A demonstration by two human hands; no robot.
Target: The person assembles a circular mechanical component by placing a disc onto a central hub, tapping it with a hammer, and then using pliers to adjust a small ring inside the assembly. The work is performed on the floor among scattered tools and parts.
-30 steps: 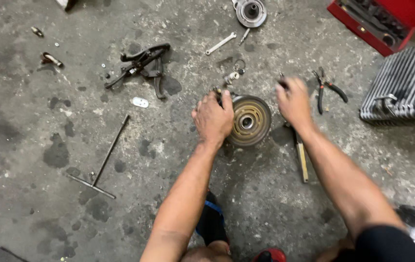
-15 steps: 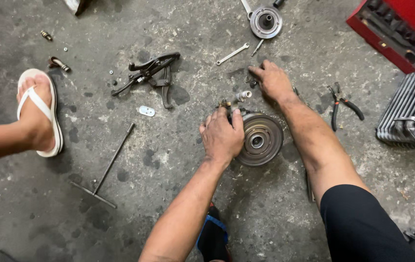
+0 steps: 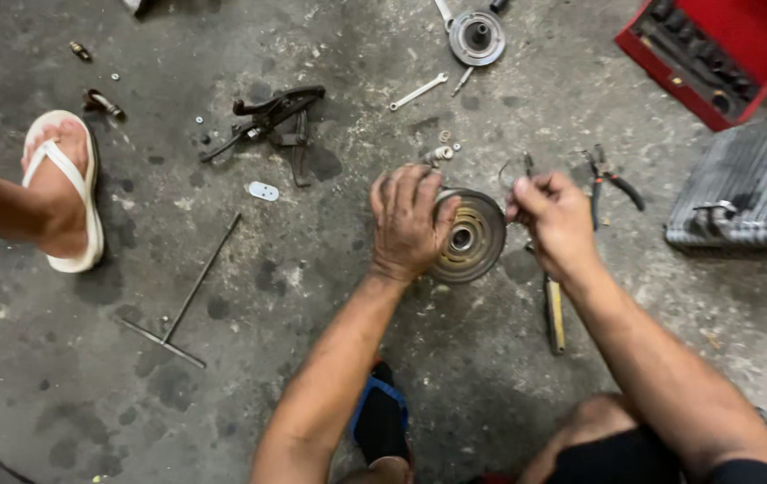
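the round metal pulley (image 3: 468, 237) stands tilted on the concrete floor (image 3: 312, 296), and everything else is told from it. the person's left hand (image 3: 408, 224) lies over the pulley's left rim, fingers (image 3: 401, 184) spread and curled down on the edge, pinning it in place. the right hand (image 3: 555, 215) is just right of the pulley, its fingers pinched together on a thin wire ring (image 3: 513, 172) that rises above the pulley's upper right edge; what else it may hold cannot be told.

half a second ago the right hand was stretched out to the floor beyond the pulley, among the small loose parts there; now it has come back beside the pulley with the ring in its pinch, while the left hand has stayed pressed on the rim. judging from that, the picking-up is over and the ring is being brought to the pulley's face.

just above the pulley lie a few small nuts and washers (image 3: 442, 148). to its right lie pliers (image 3: 606, 175), and below the right hand a tool with a yellowish handle (image 3: 555, 314). well to the upper left is a black puller (image 3: 271, 116), lower left a long t-handle wrench (image 3: 188, 300). far above sits a second round disc (image 3: 477, 36); to the upper right a red toolbox (image 3: 715, 54). another person's foot in a white sandal (image 3: 65, 193) rests far to the left.
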